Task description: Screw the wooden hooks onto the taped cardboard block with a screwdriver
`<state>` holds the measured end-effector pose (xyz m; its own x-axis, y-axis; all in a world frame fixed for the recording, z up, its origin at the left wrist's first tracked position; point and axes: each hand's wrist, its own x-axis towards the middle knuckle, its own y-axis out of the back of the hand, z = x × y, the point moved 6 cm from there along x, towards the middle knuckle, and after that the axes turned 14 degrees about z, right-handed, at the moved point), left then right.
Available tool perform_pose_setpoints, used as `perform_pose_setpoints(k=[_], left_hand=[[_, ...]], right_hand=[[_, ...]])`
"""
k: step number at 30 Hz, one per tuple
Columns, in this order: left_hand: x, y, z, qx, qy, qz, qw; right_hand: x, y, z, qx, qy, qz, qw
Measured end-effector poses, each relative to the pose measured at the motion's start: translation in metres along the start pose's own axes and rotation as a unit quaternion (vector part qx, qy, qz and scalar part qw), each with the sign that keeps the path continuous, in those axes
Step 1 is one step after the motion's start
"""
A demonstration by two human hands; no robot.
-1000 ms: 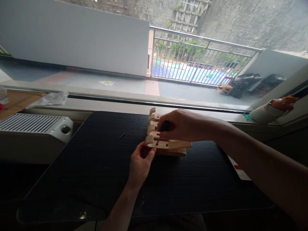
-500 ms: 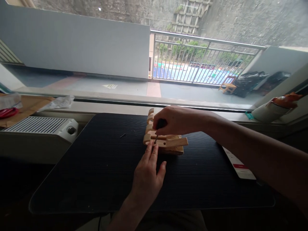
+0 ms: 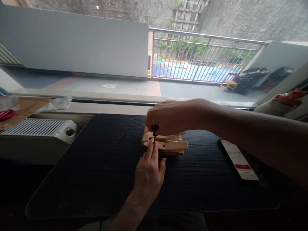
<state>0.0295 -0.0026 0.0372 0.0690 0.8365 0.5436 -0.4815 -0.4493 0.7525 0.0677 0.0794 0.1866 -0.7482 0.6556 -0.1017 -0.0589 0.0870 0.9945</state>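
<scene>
My right hand [image 3: 166,117] is closed around the dark handle of a screwdriver [image 3: 155,128]. Its shaft points down at the near wooden strip [image 3: 175,146] of a small wooden piece with rounded ends. Pressed on that strip beside the shaft are the fingertips of my left hand [image 3: 149,173], whose fingers are stretched out with the thumb apart. A dark hole shows in the strip right of the shaft. My right hand hides the far part of the wooden piece, and the screwdriver's tip is hard to make out by my fingers.
A thin dark screw or nail [image 3: 121,136] lies on the black table [image 3: 79,176], left of the wooden piece. On the right is a phone [image 3: 238,160] with a lit screen. A white radiator [image 3: 38,141] stands left of the table, and a window runs behind it.
My right hand has turned and shifted slightly left, and its forearm is higher, uncovering more of the phone. It now covers more of the wooden piece's far part. My left hand stays in place.
</scene>
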Motion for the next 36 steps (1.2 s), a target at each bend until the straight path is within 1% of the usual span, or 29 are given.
perform_pose_setpoints(k=[2, 4, 8, 12, 14, 16, 21, 24, 29, 34, 36], left_hand=[[0.000, 0.000, -0.001, 0.003, 0.004, -0.001, 1.000], [-0.001, 0.000, -0.001, 0.008, 0.006, -0.003, 1.000], [-0.001, 0.000, -0.001, 0.022, 0.004, -0.015, 1.000], [-0.001, -0.001, 0.001, 0.041, 0.002, -0.031, 0.999], [-0.001, -0.001, 0.002, 0.047, 0.002, -0.034, 0.998], [-0.001, -0.002, 0.002, 0.051, 0.002, -0.035, 0.998], [-0.002, -0.003, 0.001, 0.059, -0.004, -0.027, 0.998], [-0.002, -0.002, 0.002, 0.057, -0.006, -0.020, 0.998], [-0.001, -0.002, 0.003, 0.048, -0.005, -0.026, 0.998], [-0.002, -0.002, 0.003, 0.048, -0.007, -0.023, 0.999], [-0.003, -0.003, 0.003, 0.053, -0.004, -0.029, 0.998]], right_hand=[[0.004, -0.001, -0.006, -0.051, 0.023, -0.008, 0.998], [0.006, -0.002, -0.010, -0.073, 0.037, -0.002, 0.997], [0.006, -0.002, -0.010, -0.077, 0.022, 0.020, 0.997], [0.000, 0.002, -0.007, -0.083, 0.005, -0.014, 0.996], [-0.002, 0.003, -0.007, -0.084, 0.012, -0.023, 0.996], [-0.003, 0.002, -0.006, -0.088, 0.023, -0.016, 0.996], [-0.002, -0.007, -0.004, -0.106, 0.042, -0.003, 0.993], [-0.003, -0.005, -0.006, -0.106, 0.039, 0.007, 0.994], [-0.005, 0.006, -0.010, -0.086, 0.045, 0.034, 0.995], [-0.003, 0.004, -0.002, -0.053, 0.031, 0.040, 0.997], [-0.003, 0.002, 0.002, -0.044, 0.012, 0.042, 0.998]])
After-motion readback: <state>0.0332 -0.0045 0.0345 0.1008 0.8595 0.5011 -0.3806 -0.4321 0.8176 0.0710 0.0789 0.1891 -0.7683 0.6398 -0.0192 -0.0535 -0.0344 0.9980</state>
